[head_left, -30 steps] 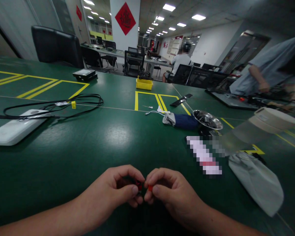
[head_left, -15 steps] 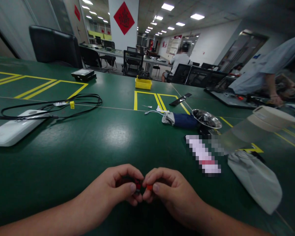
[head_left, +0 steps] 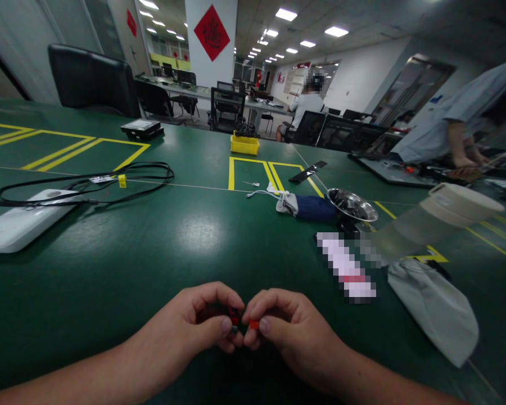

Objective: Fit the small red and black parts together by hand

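The left hand [head_left: 196, 318] is pinching a red piece [head_left: 235, 317]; the right hand [head_left: 297, 320], just beside it, is pinching an orange piece [head_left: 253, 324]. Beyond both grips, open tabletop [head_left: 160, 253] is stretching toward its far edge.

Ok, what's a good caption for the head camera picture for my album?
Left hand pinches a red piece, right hand an orange piece, above a green table.

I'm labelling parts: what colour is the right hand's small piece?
The small piece is orange-red, best seen in the head view.
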A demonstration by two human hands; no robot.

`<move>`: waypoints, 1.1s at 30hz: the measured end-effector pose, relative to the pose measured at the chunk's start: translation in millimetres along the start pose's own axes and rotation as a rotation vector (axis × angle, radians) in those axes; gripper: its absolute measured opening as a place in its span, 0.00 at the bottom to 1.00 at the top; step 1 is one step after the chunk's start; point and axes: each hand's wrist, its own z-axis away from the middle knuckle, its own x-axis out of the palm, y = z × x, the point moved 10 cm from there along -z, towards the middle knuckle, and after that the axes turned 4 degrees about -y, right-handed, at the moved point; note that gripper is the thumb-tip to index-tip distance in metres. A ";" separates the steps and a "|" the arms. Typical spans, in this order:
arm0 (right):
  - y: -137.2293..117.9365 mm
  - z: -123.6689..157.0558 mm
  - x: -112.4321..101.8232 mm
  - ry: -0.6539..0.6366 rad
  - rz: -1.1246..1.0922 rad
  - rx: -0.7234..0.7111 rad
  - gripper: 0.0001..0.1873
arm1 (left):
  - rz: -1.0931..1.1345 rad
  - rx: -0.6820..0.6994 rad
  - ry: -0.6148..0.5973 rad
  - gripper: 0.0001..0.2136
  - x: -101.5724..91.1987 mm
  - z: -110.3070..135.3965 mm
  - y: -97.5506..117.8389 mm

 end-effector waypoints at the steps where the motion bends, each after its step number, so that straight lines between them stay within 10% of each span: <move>1: -0.1 0.0 0.1 0.000 0.002 -0.001 0.05 | -0.003 -0.005 0.001 0.10 0.2 -0.1 -0.4; 33: -0.4 -0.3 -3.6 0.032 0.004 -0.028 0.05 | -0.001 0.005 0.060 0.09 -6.1 0.1 3.4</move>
